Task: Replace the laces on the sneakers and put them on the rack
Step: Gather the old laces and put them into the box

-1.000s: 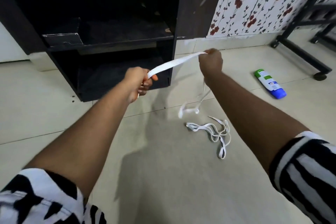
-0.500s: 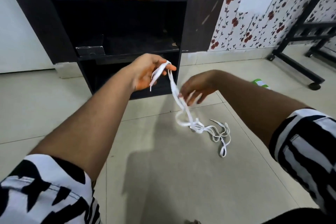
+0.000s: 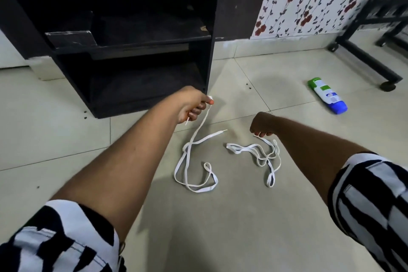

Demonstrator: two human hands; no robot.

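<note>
My left hand (image 3: 194, 106) grips one end of a white lace (image 3: 194, 172). That lace hangs down from the hand and lies in loose loops on the tiled floor. A second white lace (image 3: 254, 150) is bunched on the floor just to the right. My right hand (image 3: 262, 125) is low over its near tip, fingers curled downward and meeting the lace end; a pinch cannot be made out. The dark shoe rack (image 3: 132, 35) stands behind my left hand. No sneakers are in view.
A green, white and blue bottle (image 3: 327, 96) lies on the floor at the right. A black metal frame on castors (image 3: 364, 59) stands by the floral wall at far right. Pale tiles stretch in front of the rack.
The view dropped, so the sneakers on the upper shelf left the frame. My right hand let go of the first lace and moved down to the second one. My left hand lowered, still holding its lace.
</note>
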